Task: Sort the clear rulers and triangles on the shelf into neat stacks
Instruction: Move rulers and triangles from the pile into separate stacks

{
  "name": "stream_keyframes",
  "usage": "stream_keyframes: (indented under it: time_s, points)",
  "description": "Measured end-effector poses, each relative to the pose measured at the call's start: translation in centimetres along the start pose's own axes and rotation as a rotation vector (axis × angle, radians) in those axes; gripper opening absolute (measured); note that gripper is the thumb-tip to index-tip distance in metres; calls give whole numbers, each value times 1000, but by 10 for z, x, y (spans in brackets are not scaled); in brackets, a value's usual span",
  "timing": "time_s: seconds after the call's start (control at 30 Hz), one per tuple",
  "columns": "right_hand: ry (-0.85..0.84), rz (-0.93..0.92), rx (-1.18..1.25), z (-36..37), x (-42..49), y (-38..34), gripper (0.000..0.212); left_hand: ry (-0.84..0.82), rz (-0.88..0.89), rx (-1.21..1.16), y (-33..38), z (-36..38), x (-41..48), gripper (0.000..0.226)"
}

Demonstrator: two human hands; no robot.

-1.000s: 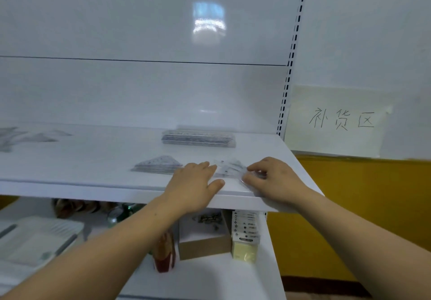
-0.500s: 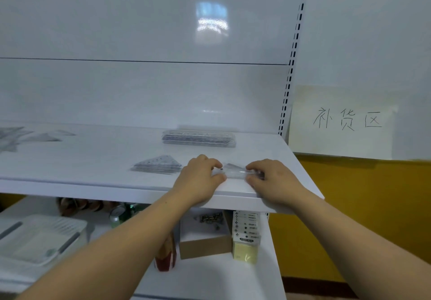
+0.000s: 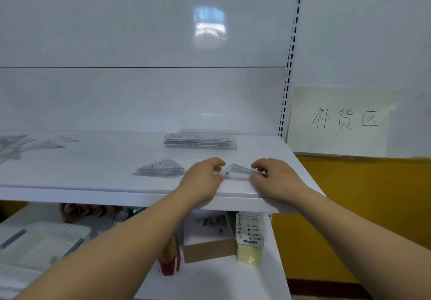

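Near the "补货区" sign (image 3: 345, 121), left hand (image 3: 203, 178) and right hand (image 3: 277, 179) pinch clear triangles (image 3: 238, 171).

Paper sign (image 3: 338, 122) on the wall, right of frame: handwritten characters 补货区. Yellow note pack (image 3: 249, 252), lower shelf, lower centre: dark label strip, print too small to read.

Both bare forearms reach up from below the shelf (image 3: 93, 176) and cross its front edge near its right end. The left hand (image 3: 202, 179) lies knuckles up on the shelf, fingers curled, thumb and fingertips pinching the left end of a small stack of triangles (image 3: 238, 171). The right hand (image 3: 275, 179), just beside it toward the shelf's right edge, fingers likewise curled, pinches the stack's right end
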State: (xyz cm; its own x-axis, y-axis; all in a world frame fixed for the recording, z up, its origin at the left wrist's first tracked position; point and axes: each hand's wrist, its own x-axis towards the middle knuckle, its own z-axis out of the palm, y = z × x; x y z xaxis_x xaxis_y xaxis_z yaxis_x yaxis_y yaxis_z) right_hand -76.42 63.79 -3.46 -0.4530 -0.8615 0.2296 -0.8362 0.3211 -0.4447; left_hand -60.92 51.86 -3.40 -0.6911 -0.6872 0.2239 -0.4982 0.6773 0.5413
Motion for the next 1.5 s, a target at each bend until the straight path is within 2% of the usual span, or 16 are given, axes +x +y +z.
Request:
stream_keyframes:
  time_s: [0.17, 0.33, 0.67, 0.83, 1.0, 1.13, 1.27, 1.37, 1.5]
  points:
    - [-48, 51, -152, -15, 21, -33, 52, -24, 137, 179, -4, -39, 3, 45]
    - [-114, 14, -230, -3, 56, -110, 60, -77, 107, 322, -66, -104, -8, 55]
    - [-269, -197, -188, 125, 118, -332, 64, -53, -225, 466, -292, -253, -81, 70]
    - [-353, -290, -187, 188, 142, -425, 66, -42, -376, 543, -380, -315, -111, 70]
    - [-408, -321, -179, 238, 177, -487, 73, 31, -510, 502, -451, -361, -119, 68]
    - [-452, -300, -211, 280, 212, -524, 95, 106, -577, 501, -499, -388, -102, 70]
    - [-496, -336, -263, 316, 257, -554, 103, 77, -713, 487, -543, -410, -70, 78]
    - [-490, -371, -265, 335, 289, -576, 101, -45, -676, 495, -565, -426, -47, 65]
    - [-429, -422, -211, 354, 319, -601, 89, -43, -523, 430, -580, -440, -24, 47]
